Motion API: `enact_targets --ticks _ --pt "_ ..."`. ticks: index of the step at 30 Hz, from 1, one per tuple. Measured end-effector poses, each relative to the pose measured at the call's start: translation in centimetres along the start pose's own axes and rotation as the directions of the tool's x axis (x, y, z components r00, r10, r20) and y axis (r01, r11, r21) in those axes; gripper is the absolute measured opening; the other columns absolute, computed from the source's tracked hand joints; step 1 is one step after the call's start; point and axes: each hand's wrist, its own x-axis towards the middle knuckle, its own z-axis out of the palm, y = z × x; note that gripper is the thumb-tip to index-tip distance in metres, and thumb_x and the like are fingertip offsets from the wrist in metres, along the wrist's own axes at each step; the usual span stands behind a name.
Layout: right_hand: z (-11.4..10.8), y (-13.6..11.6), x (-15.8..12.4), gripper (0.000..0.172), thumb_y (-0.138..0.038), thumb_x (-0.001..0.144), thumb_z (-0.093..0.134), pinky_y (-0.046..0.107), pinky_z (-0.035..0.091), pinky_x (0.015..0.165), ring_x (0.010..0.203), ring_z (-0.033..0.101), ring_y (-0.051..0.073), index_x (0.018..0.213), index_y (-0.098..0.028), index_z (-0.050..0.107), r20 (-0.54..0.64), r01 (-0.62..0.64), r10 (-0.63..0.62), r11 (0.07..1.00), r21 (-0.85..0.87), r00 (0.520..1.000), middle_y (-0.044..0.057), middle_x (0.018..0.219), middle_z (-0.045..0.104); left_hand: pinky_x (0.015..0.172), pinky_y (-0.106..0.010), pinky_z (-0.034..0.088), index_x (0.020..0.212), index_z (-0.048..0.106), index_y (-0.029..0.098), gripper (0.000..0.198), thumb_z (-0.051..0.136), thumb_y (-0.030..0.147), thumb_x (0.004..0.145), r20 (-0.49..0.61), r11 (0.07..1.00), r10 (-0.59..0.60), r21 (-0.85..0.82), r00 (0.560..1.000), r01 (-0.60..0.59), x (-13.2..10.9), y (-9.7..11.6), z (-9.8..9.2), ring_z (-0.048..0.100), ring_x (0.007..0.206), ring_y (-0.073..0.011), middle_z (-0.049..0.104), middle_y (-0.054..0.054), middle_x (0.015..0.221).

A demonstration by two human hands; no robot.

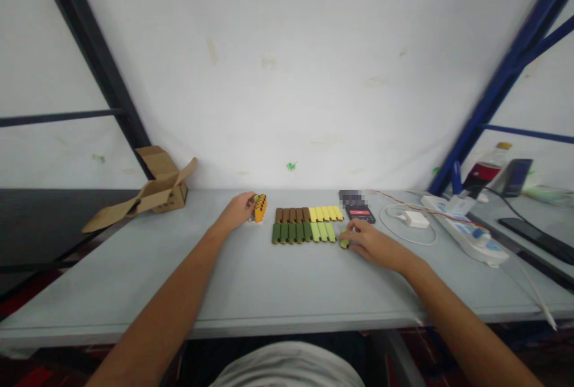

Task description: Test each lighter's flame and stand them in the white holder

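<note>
Small coloured blocks lie in two rows on the grey table (251, 279): brown (292, 215) and yellow (326, 213) at the back, dark green (291, 232) and light green (323, 232) in front. My left hand (237, 210) reaches to the left of the rows, fingers closed on a bunch of orange blocks (260, 207) with a green piece on top. My right hand (370, 242) rests at the right end of the front row, fingers pinched on a light green block (344, 243).
An open cardboard box (155, 191) lies at the back left. Behind my right hand sit a dark phone (359, 213), a white charger with its cable (415, 219), a white power strip (469, 234) and a bottle (487, 170). Dark metal frame bars rise on both sides.
</note>
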Motion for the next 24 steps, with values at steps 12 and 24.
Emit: enact_targets --ticks 12,24 --pt "0.0 -0.1 0.6 0.025 -0.031 0.101 0.037 0.036 0.047 0.084 0.087 0.059 0.02 0.097 -0.019 0.059 -0.063 -0.037 0.054 0.967 0.253 0.997 0.008 0.093 0.064 0.086 -0.03 0.05 0.105 0.072 0.022 0.034 0.059 0.027 0.074 0.048 0.98 -0.182 -0.073 0.982 0.185 -0.3 -0.4 0.4 0.067 0.102 -0.0262 0.075 -0.005 0.107" --pt "-0.4 -2.5 -0.8 0.021 -0.031 0.094 0.047 0.036 0.045 0.08 0.085 0.06 0.024 0.088 -0.017 0.061 0.037 -0.241 0.239 0.968 0.066 0.97 0.012 0.091 0.066 0.087 -0.03 0.05 0.112 0.07 0.022 0.039 0.056 0.03 0.076 0.057 0.987 -0.139 -0.076 0.989 0.143 -0.3 -1.3 0.6 0.067 0.104 -0.0261 0.074 -0.004 0.114"
